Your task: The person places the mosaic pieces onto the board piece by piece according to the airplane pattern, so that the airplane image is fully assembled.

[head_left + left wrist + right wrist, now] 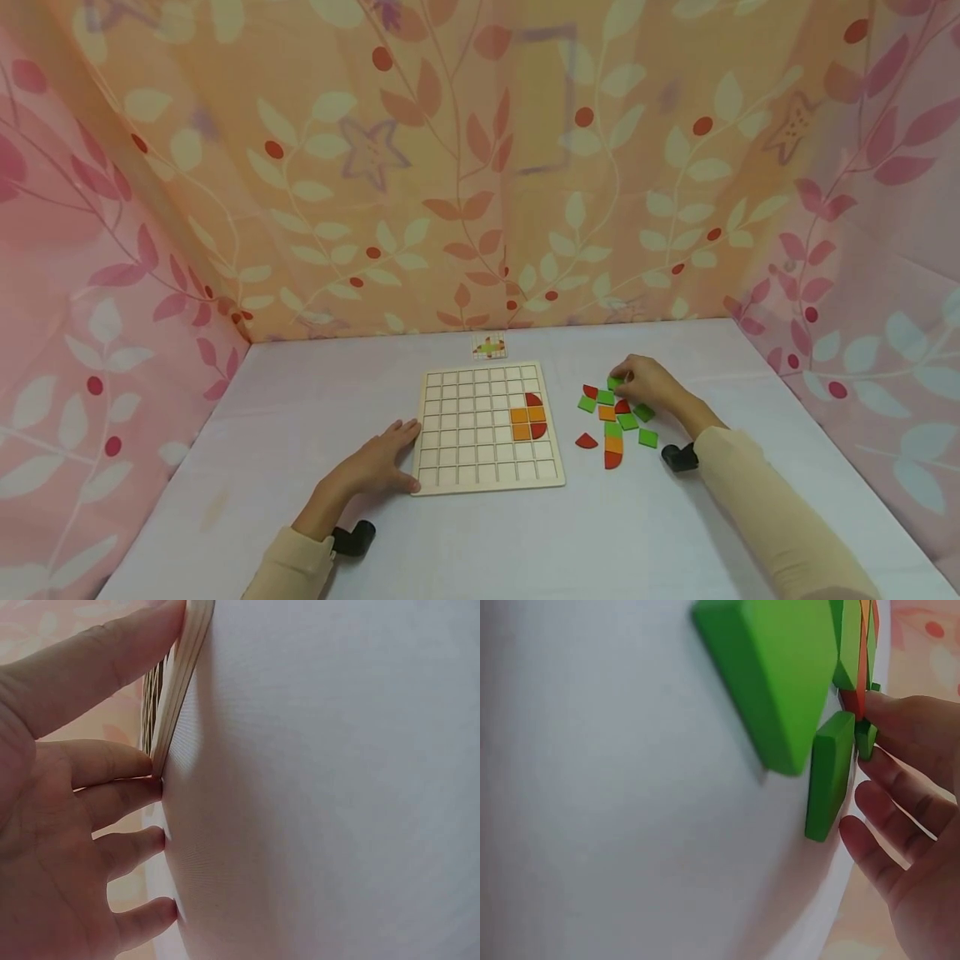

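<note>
A pale wooden grid board [467, 433] lies on the table. On its right side sit several orange square tiles [520, 432] with a red quarter-round tile [533, 400] above and another below. My left hand [378, 462] rests at the board's left edge, thumb and fingertips against the rim; the left wrist view shows the fingers fairly straight. Among loose tiles right of the board, my right hand [654, 389] pinches a green square tile [615, 382] between thumb and fingers. In the right wrist view, that green tile [866, 740] is partly hidden by the fingers.
Loose green, orange and red tiles [612, 445] spread between the board and my right forearm. A small pattern card [489, 346] lies behind the board. Floral cloth [450, 208] walls the table at the back and both sides. Each wrist wears a black device [354, 539].
</note>
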`<state>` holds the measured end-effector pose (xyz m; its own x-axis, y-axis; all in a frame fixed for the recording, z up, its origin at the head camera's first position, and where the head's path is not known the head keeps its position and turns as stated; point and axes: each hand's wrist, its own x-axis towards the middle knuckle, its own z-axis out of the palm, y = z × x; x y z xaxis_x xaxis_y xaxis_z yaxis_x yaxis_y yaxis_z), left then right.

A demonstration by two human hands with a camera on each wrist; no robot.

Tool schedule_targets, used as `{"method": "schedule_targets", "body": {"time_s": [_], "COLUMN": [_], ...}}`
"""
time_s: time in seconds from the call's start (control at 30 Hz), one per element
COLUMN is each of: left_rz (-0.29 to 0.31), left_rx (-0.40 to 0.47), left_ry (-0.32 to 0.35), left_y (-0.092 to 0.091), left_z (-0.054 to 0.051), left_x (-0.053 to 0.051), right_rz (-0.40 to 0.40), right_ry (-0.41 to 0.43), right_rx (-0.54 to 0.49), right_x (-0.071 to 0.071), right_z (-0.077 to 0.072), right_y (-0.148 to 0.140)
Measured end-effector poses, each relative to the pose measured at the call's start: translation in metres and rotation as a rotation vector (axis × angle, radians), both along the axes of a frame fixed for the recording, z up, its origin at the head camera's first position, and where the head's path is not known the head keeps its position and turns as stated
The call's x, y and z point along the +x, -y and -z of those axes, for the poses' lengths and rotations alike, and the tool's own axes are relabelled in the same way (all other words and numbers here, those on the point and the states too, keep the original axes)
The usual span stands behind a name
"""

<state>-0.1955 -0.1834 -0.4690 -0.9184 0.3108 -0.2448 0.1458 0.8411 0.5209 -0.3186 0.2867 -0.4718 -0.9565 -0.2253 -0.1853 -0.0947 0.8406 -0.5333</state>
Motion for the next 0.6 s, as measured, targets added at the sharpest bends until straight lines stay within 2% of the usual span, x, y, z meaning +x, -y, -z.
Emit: {"method": "schedule_targets", "body": {"time_s": [0.37, 0.6], "left_rz": [0.012, 0.009], "left_rx": [-0.005, -0.001], "left_ry": [-0.006, -0.001], "left_y": [0.001, 0.001], "left_z": [0.001, 0.0], "left_x": [0.0, -0.001], "right_rz": [0.034, 0.016], "right_ry": [-0.028, -0.076], "right_rx": [-0.061, -0.083], "right_x": [0.007, 0.013], "right_z": [-0.003, -0.005], "right_y": [0.002, 0.006]}}
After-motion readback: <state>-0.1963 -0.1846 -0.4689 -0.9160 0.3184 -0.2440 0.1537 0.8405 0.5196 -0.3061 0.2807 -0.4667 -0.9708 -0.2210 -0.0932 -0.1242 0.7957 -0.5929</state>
